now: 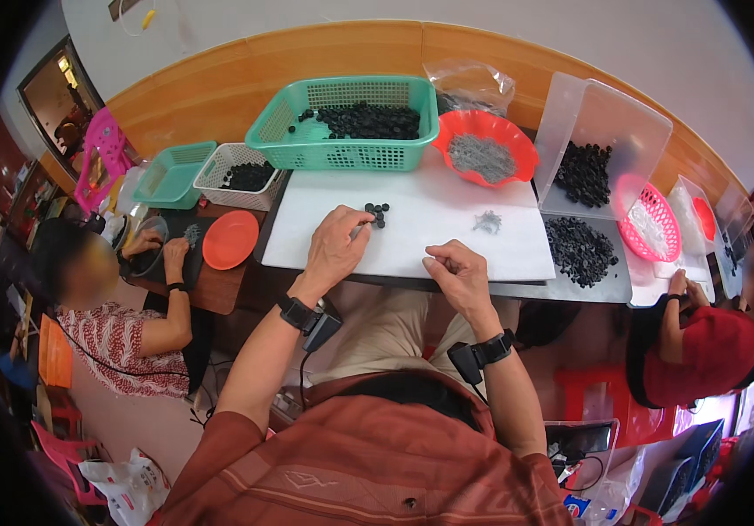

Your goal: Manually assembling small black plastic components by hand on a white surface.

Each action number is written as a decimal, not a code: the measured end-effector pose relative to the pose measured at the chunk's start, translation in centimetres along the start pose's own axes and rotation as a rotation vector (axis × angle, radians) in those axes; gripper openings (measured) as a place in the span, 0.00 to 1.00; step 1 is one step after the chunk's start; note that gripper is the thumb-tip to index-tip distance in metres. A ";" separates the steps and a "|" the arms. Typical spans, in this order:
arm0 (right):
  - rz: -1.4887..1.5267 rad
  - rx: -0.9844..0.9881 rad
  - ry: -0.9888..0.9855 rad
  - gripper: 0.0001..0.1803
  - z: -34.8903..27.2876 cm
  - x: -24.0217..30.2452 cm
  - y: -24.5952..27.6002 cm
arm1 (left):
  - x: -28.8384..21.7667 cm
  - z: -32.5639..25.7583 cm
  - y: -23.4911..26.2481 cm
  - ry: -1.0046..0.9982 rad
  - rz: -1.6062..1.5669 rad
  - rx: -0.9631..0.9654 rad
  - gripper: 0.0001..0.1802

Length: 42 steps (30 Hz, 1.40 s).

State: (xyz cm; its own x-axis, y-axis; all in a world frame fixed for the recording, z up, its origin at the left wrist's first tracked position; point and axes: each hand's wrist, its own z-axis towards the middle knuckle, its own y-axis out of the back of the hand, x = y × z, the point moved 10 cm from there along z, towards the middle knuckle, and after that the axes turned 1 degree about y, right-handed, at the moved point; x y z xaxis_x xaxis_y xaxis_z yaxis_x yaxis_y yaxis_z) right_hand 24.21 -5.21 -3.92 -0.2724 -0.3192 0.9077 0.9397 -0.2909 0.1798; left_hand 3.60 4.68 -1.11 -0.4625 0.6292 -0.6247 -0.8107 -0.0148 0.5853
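Think of a clock on the white sheet (430, 206). The left hand (337, 244) was between eight and nine o'clock, fingers bent, tips right by a small bunch of round black pieces (377, 213) at ten o'clock. The right hand (458, 267) was between four and five, fingers curled in, thumb close to the first finger. It was too small to tell if either hand pinched a tiny piece. Some thin gray bits (487, 222) lay at three. Past the sheet, a green basket (342, 158) stood at eleven and a red bowl (482, 121) between one and two.
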 end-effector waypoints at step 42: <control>-0.888 -0.208 -0.321 0.10 4.0 -2.7 11.7 | -0.6 -0.2 -0.1 -0.001 -0.098 0.060 0.07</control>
State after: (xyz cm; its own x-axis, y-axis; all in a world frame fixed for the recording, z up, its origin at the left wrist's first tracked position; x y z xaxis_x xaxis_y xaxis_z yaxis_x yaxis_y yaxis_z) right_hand 36.78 -4.15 -2.76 -0.7674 0.3471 0.5391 0.3543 -0.4712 0.8077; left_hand 3.90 4.17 -0.93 -0.3817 0.6259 -0.6801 -0.8293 0.0930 0.5511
